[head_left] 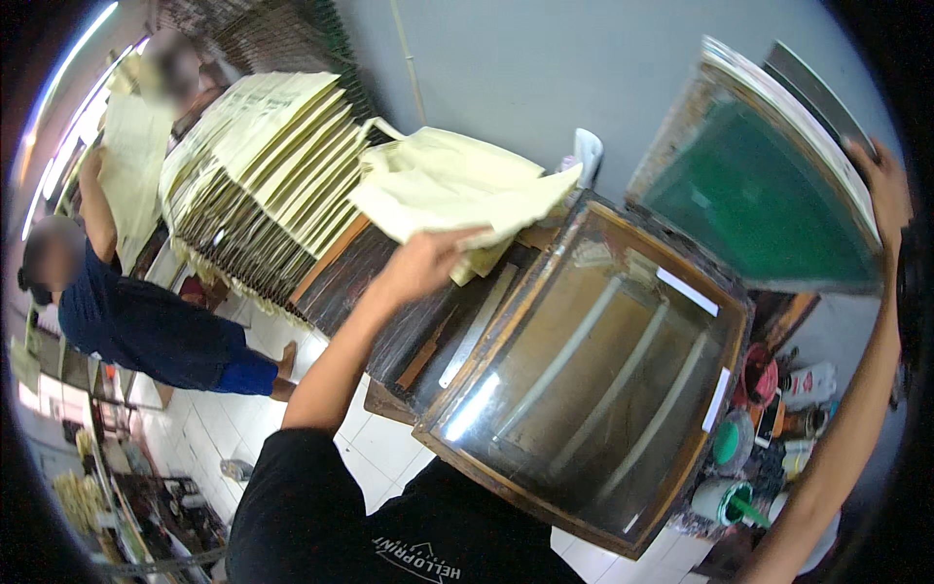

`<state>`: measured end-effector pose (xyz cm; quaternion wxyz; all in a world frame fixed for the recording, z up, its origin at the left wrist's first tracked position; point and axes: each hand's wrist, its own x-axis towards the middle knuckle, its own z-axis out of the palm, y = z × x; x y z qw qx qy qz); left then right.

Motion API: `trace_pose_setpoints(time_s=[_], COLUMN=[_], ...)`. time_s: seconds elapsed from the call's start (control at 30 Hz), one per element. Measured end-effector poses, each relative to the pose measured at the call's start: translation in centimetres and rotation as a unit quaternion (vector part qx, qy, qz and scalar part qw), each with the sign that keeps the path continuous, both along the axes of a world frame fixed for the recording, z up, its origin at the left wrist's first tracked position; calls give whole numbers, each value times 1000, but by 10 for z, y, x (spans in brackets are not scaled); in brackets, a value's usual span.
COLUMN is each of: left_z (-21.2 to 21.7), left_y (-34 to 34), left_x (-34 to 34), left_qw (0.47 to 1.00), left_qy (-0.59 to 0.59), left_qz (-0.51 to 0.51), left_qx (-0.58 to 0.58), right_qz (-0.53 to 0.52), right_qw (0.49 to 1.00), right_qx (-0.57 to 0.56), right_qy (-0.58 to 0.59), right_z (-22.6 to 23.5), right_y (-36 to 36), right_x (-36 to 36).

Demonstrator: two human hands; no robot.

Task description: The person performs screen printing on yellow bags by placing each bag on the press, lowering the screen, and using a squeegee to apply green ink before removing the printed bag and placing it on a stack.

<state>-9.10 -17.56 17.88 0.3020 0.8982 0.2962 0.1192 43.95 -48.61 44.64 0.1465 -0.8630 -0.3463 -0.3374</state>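
Observation:
My left hand (435,265) is closed on the near edge of a cream cloth tote bag (457,180), its fingertips partly covered by the cloth. The bag is raised and loosely spread beside a stack of similar bags, with a strap loop at its far left corner. On the right, my right hand (883,195) grips the outer edge of a screen printing frame (749,190) with green mesh, tilted up steeply. A dark flat board (812,92) lies against the frame's back. Between my hands is a glass-topped wooden printing table (593,370) with pale strips under the glass.
Racked cream bags (282,156) stand at the left. A metal ruler (479,326) lies on the dark side table (418,321). Paint pots (725,501) and a red bowl (757,375) crowd the lower right. Two co-workers are at the left, one in dark blue (161,326).

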Motion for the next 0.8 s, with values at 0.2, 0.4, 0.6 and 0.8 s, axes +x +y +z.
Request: trace_pose_setpoints(time_s=[0.2,0.4,0.6,0.8], left_z=[-106,-139,-136,-116], left_y=[-164,-286,-321,-311], left_x=[40,96,135,207], left_qw=[946,920,904,916], left_qy=[-57,-55,-53,-150], left_qz=[-306,-370,-399,-370], left_qx=[94,116,148,41], right_qz=[89,70,109,88], right_qw=[989,997,993,995], right_qx=[36,40,45,35], right_qy=[-114,16,-22,-1], right_z=[-4,-1,-10,-13], right_y=[24,14,3,-5], right_x=[-122,-112,-129,-131])
